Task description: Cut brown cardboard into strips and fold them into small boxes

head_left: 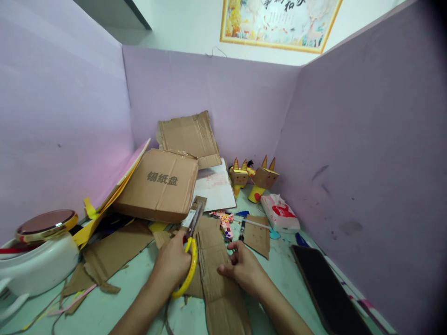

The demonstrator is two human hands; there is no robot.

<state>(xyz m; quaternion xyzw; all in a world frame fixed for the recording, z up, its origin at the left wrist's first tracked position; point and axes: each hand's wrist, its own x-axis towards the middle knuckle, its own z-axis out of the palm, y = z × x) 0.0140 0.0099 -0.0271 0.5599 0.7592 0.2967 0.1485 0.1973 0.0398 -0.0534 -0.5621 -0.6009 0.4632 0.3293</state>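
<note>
My left hand [174,260] is closed around a pair of yellow-handled scissors [190,272]. Their blades point away from me, lying along a narrow brown piece with a white label [188,218]; whether my fingers also hold that piece, I cannot tell. To the right of the scissors a long cardboard strip [218,284] runs toward me. My right hand [242,267] has its thumb on top of this strip and its other fingers curled at the right edge, partly hidden. Under the scissors handle lies another bit of cardboard [194,284].
A cardboard box [160,184] and a cardboard sheet [188,137] lean at the back. Two cardboard animal figures [263,179] stand behind a tissue pack [281,214]. A phone [324,288] lies right; a white pot [42,265] stands left. Purple panels [216,88] enclose the table.
</note>
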